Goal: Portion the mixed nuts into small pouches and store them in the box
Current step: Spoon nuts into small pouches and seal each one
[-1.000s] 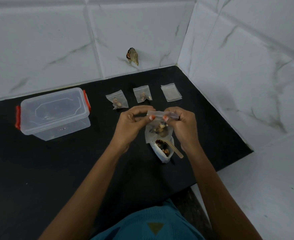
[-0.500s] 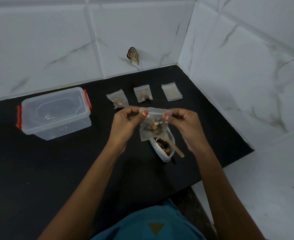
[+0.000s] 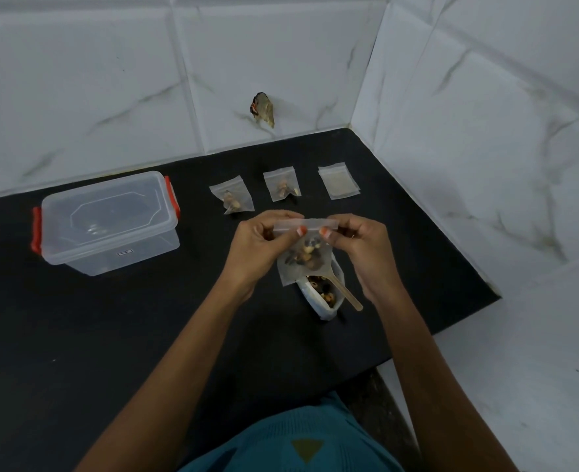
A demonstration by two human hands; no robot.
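A small clear pouch point(image 3: 303, 258) holding mixed nuts hangs above the counter, pinched along its top strip by my left hand point(image 3: 257, 245) and my right hand point(image 3: 363, 248). Under it stands a white bag of mixed nuts point(image 3: 323, 294) with a wooden spoon point(image 3: 344, 292) in it. Two filled pouches point(image 3: 231, 198) point(image 3: 282, 188) and one empty pouch point(image 3: 337, 181) lie in a row further back. A clear plastic box point(image 3: 110, 223) with red clips stands at the left with its lid on.
The black counter point(image 3: 110, 335) ends at a front edge on the right and meets white marble-tiled walls behind and to the right. A small brownish object point(image 3: 263, 109) sticks to the back wall. My teal shirt shows at the bottom.
Both hands have shifted slightly with the pouch, and my fingers have moved along its top strip. Everything on the counter has stayed put.
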